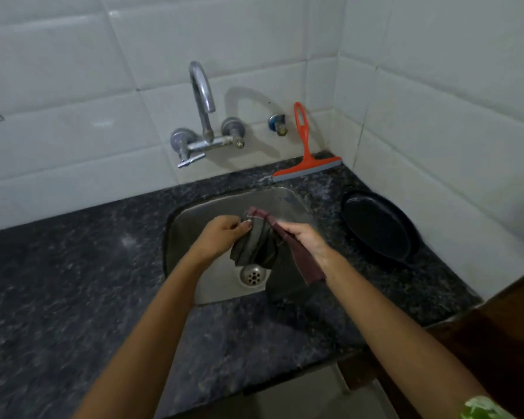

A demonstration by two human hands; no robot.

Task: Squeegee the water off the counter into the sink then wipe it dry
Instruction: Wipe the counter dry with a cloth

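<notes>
Head view, both hands (221, 234) gripping crumpled cloth (259, 246) over steel sink (194, 219)

Surface: dark speckled stone counter (73, 282), running left to right against a white tiled wall.
Inset: steel sink (191, 225), set into the counter right of centre.
Far right corner: orange squeegee (307, 166), blade on the counter, handle leaning on the wall.
Right of sink: black oval tray (381, 228), lying flat near the right wall.

Orange squeegee (306, 158) against wall; cloth (259, 243) over sink (188, 225).
</notes>
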